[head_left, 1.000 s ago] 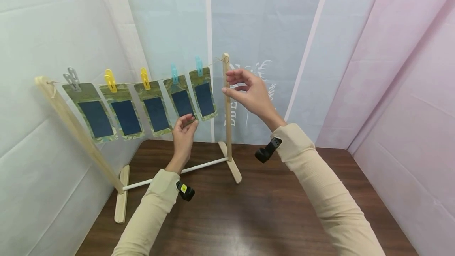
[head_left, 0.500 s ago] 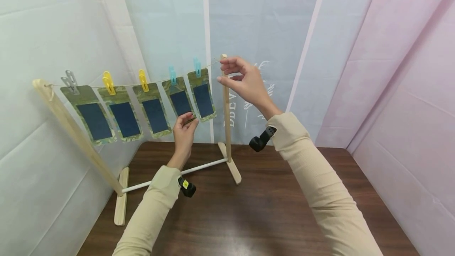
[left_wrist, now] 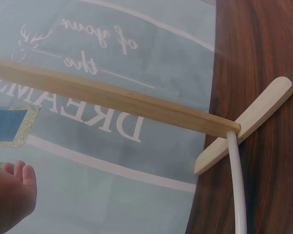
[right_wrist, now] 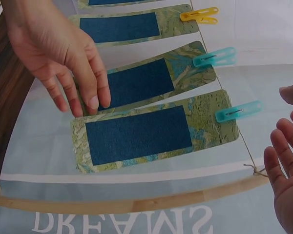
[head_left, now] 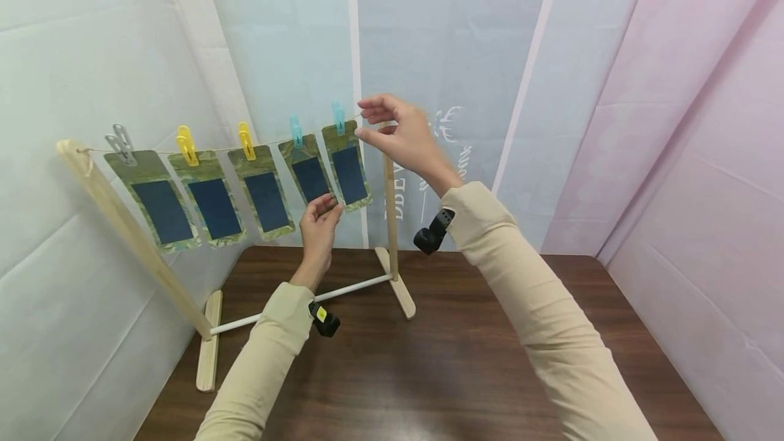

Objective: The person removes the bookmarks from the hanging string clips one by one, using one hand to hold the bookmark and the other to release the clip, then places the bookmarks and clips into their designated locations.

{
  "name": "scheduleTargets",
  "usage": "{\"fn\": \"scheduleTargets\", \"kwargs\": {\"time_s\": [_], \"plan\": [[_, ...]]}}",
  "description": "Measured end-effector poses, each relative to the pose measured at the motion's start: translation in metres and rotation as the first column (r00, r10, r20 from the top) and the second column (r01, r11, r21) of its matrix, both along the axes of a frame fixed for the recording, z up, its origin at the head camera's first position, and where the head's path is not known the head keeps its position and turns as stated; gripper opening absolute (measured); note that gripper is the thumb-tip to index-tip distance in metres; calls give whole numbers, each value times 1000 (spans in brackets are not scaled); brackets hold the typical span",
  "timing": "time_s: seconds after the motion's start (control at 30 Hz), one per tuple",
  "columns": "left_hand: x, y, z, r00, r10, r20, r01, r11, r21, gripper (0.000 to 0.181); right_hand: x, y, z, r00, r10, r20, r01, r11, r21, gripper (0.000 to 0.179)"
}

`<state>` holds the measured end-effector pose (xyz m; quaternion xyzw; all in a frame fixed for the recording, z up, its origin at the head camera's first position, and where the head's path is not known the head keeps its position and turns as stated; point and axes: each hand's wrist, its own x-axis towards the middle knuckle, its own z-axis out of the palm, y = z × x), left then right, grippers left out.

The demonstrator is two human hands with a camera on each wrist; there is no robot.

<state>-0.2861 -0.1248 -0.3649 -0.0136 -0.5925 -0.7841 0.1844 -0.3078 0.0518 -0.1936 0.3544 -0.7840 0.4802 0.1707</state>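
A person is tending a row of hanging cards with both hands.
From where I'm standing, the left hand [head_left: 318,231] is pinching the lower edge of the fourth card [head_left: 310,175] from the left, which is hanging from a light-blue peg [head_left: 297,132]. The right hand [head_left: 405,138] is hovering near the rightmost card [head_left: 350,175] and its own light-blue clip [head_left: 338,118], the thumb and fingers standing apart and holding nothing. Five cards altogether are dangling from a string [right_wrist: 247,150] between two wooden posts, and the stand's feet are resting on the dark table [head_left: 465,352].
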Motion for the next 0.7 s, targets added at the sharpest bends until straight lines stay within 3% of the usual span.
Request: {"fn": "scheduleTargets", "kwargs": {"time_s": [0.2,0.7], "plan": [[-18,0,-16,1000,10,7,-10,1000,3,36,-10,-7,-1,1000,-18,-10,18,1000,22,43],[-26,5,-16,999,-21,30,19,998,52,36,-15,-21,10,998,-67,14,65,992,107,47]]}}
